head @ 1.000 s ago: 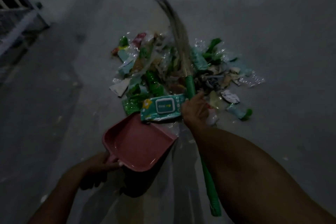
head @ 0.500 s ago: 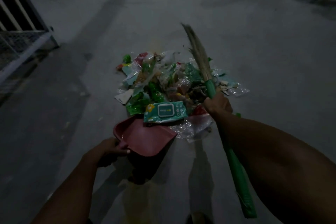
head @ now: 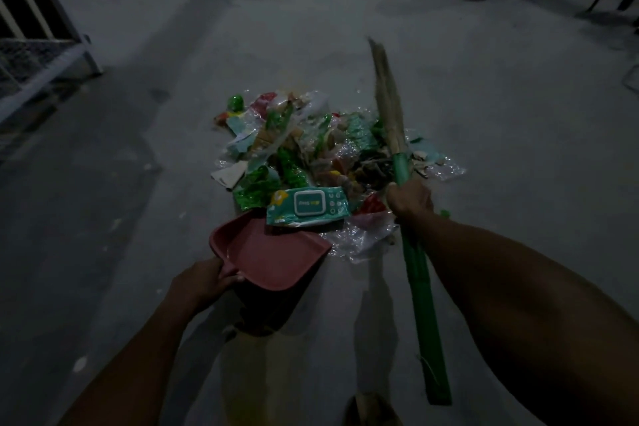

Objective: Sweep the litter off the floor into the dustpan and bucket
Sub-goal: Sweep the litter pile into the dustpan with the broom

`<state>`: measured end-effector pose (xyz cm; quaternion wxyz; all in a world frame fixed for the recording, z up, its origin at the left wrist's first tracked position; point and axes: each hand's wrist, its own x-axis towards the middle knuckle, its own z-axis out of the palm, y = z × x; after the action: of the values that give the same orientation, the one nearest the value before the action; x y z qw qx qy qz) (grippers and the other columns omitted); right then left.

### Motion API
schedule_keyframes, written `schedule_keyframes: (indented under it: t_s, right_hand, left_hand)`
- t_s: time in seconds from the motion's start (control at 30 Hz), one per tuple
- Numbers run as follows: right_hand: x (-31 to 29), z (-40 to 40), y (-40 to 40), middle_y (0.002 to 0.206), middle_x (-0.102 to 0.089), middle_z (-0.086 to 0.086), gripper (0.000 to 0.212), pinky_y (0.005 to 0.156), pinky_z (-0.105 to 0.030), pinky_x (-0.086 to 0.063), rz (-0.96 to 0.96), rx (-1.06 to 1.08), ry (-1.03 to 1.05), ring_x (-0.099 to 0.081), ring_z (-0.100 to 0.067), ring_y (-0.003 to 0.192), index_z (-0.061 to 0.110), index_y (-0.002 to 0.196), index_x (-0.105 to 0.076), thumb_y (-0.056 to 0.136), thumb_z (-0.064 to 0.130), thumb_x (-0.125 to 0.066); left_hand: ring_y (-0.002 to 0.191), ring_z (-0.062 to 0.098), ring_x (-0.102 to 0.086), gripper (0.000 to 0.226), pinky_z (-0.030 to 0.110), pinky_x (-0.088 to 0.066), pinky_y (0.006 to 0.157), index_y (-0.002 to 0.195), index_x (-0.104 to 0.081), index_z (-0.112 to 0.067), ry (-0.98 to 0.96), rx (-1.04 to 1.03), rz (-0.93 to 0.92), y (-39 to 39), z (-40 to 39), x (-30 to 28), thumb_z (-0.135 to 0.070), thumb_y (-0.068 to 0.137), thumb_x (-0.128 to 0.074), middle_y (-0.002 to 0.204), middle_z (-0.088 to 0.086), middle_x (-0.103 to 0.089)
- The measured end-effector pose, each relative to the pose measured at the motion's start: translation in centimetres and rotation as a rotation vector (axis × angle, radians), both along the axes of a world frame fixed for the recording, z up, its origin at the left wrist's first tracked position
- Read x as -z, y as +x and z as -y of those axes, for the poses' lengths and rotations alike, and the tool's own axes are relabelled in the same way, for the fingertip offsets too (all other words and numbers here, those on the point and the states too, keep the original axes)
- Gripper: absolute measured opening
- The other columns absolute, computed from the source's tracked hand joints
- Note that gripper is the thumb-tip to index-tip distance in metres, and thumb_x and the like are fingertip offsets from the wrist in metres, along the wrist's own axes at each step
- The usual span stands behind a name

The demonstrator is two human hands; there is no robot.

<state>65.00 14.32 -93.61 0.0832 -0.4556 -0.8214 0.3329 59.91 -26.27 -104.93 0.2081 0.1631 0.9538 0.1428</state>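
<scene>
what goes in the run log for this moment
left hand holds dustpan | right hand grips broom | litter unswept

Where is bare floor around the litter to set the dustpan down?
Bare concrete floor lies left of the litter pile, towards the white railing, and beyond it. Crowded: the red plastic dustpan mouth, under the teal wipes packet.

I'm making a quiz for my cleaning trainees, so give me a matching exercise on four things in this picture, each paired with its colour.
Things:
1. dustpan
2. broom handle
3. wipes pack
4. broom bristles

Colours:
A. straw tan
B. dull red
C. teal with a white flap
D. green

Pairs: 1-B, 2-D, 3-C, 4-A
</scene>
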Motion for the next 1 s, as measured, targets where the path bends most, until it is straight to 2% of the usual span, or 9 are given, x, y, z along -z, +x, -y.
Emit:
schedule_keyframes:
  t_s: [0.1,0.27,0.37,0.5,0.6,0.7,0.83,0.93,1.0]
  right_hand:
    - [1.5,0.3,0.3,0.099,-0.058,-0.014,0.046,0.053,-0.034,-0.054,0.038,-0.021,-0.022,-0.059,-0.024,0.060,-0.002,0.126,-0.058,0.099,0.035,-0.058]
    - [3.7,-0.4,1.4,0.101,-0.064,-0.015,0.041,0.072,-0.049,-0.061,0.087,-0.043,0.032,-0.068,-0.037,0.080,0.002,0.115,-0.059,0.094,0.038,-0.060]
    - [4.6,-1.7,2.5,0.103,-0.064,-0.017,0.039,0.076,-0.046,-0.060,0.151,-0.043,0.068,-0.068,-0.038,0.083,0.005,0.114,-0.057,0.093,0.039,-0.058]
    - [5.8,-3.9,4.1,0.108,-0.063,-0.016,0.040,0.084,-0.045,-0.057,0.224,-0.003,0.048,-0.067,-0.039,0.092,0.008,0.120,-0.053,0.090,0.036,-0.057]
    - [6.5,-4.2,4.8,0.103,-0.064,-0.018,0.046,0.070,-0.046,-0.061,0.275,-0.012,-0.074,-0.069,-0.035,0.083,0.004,0.126,-0.045,0.089,0.028,-0.060]
    - [7.1,-3.5,4.8,0.109,-0.057,-0.021,0.068,0.045,-0.032,-0.050,0.263,-0.019,-0.289,-0.065,-0.033,0.073,0.009,0.142,-0.030,0.089,0.023,-0.070]
    - [8.4,-2.0,4.2,0.111,-0.054,-0.021,0.064,0.049,-0.032,-0.049,0.213,-0.043,-0.319,-0.065,-0.036,0.081,0.008,0.142,-0.033,0.090,0.021,-0.067]
    - [8.8,-0.9,3.6,0.106,-0.062,-0.019,0.049,0.059,-0.033,-0.052,0.157,-0.032,-0.270,-0.067,-0.035,0.084,0.002,0.125,-0.050,0.087,0.028,-0.065]
    - [9.0,-0.4,3.4,0.096,-0.068,-0.018,0.041,0.055,-0.034,-0.056,0.091,0.011,-0.288,-0.070,-0.034,0.074,0.002,0.111,-0.059,0.082,0.030,-0.062]
  left_hand:
    - [0.087,0.023,-0.064,0.052,0.031,-0.045,0.065,0.092,-0.057,-0.025,-0.029,0.016,-0.040,0.0,-0.4,-0.4,-0.075,0.081,-0.049,0.101,0.007,-0.069]
    - [0.076,0.022,-0.061,0.048,0.030,-0.036,0.058,0.072,-0.044,-0.026,-0.040,0.014,-0.069,-0.7,0.1,-0.4,-0.072,0.082,-0.052,0.082,0.005,-0.063]
    - [0.066,0.018,-0.057,0.050,0.030,-0.037,0.055,0.067,-0.049,-0.025,-0.032,0.030,-0.082,-1.4,0.8,-0.7,-0.074,0.078,-0.053,0.069,-0.001,-0.054]
    - [0.067,0.018,-0.057,0.045,0.030,-0.037,0.056,0.067,-0.046,-0.026,-0.051,0.060,-0.047,-1.7,0.9,-1.0,-0.068,0.081,-0.056,0.070,-0.001,-0.055]
    - [0.079,0.023,-0.061,0.043,0.030,-0.035,0.060,0.075,-0.046,-0.023,-0.111,0.099,-0.068,-1.8,-0.1,-1.4,-0.064,0.085,-0.056,0.087,0.009,-0.064]
    - [0.091,0.027,-0.064,0.046,0.031,-0.041,0.065,0.088,-0.054,-0.017,-0.137,0.131,-0.099,-2.1,-1.7,-1.3,-0.063,0.088,-0.054,0.103,0.012,-0.067]
    - [0.096,0.028,-0.064,0.052,0.033,-0.047,0.071,0.100,-0.058,-0.018,-0.109,0.077,-0.132,-1.4,-3.6,-0.2,-0.068,0.086,-0.050,0.109,0.012,-0.067]
    - [0.094,0.031,-0.065,0.056,0.035,-0.047,0.069,0.102,-0.058,-0.020,-0.046,-0.046,-0.175,0.1,-3.7,1.3,-0.072,0.083,-0.051,0.104,0.013,-0.068]
    - [0.091,0.033,-0.066,0.061,0.036,-0.047,0.067,0.104,-0.060,-0.018,0.002,-0.079,-0.206,0.7,-3.6,1.6,-0.073,0.080,-0.053,0.099,0.015,-0.069]
